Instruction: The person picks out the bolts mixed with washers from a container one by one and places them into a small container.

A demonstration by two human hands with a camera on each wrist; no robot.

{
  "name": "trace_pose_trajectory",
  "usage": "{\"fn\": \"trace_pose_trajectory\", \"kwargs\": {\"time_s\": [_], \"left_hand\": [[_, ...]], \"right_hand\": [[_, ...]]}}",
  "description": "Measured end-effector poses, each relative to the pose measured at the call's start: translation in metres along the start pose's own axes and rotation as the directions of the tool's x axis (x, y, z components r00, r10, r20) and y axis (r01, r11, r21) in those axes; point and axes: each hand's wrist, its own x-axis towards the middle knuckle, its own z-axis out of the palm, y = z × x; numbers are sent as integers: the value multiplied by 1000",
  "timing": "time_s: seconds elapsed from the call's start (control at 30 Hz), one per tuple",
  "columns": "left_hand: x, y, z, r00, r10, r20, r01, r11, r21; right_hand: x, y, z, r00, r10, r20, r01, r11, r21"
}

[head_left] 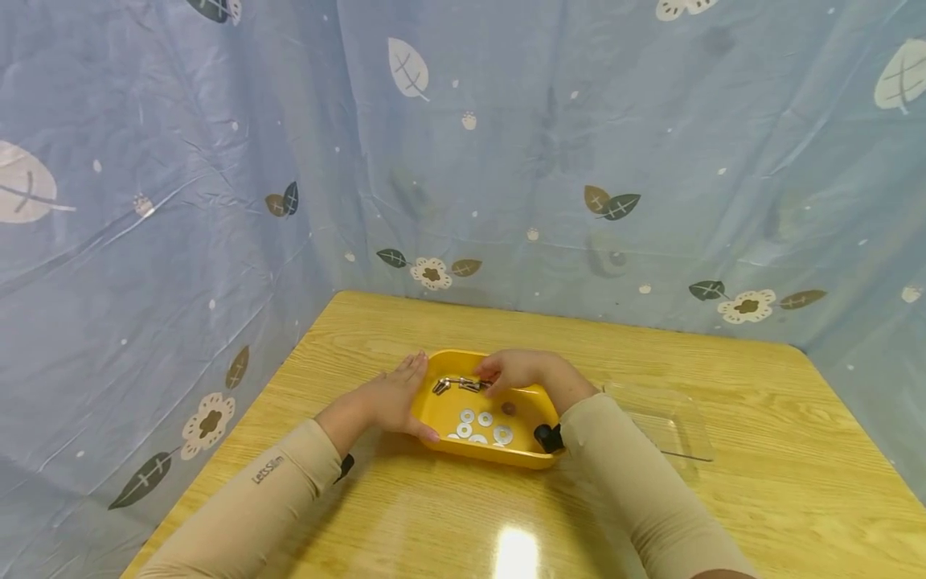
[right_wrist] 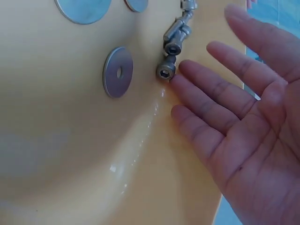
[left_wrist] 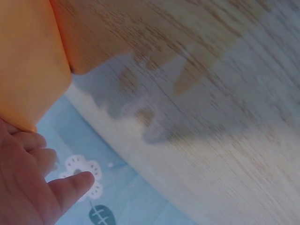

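A yellow tray [head_left: 486,460] sits on the table, holding silver hex-socket screws [head_left: 469,385] along its far side and several flat washers [head_left: 502,434] nearer the front. My left hand [head_left: 394,398] rests against the tray's left end, fingers extended and thumb at the front corner. In the left wrist view, fingertips touch the tray wall [left_wrist: 33,65]. My right hand [head_left: 517,370] reaches inside the tray, palm bare. Its fairly straight fingers [right_wrist: 206,101] meet the end of the screw row [right_wrist: 173,47] in the right wrist view. One washer [right_wrist: 118,72] lies apart there.
A clear plastic container [head_left: 669,422] stands right of the tray, partly behind my right sleeve [head_left: 637,474]. The wooden table [head_left: 405,515] meets a blue patterned curtain [head_left: 506,201] at the back and left.
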Motion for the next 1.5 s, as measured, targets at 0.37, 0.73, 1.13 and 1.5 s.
{"fn": "trace_pose_trajectory", "kwargs": {"time_s": [0.37,0.73,1.13,1.5], "left_hand": [[-3,2,5,1000,-1,1,1,1000,13],[-1,1,6,1000,-12,-8,12,1000,16],[1,0,3,1000,-13,-9,13,1000,22],[2,-1,4,1000,-25,5,25,999,21]], "right_hand": [[8,12,9,997,-74,7,75,993,-89],[11,4,19,991,-59,-122,22,958,-287],[18,10,19,979,-157,-133,94,916,-390],[21,19,26,998,-30,-57,33,998,57]]}}
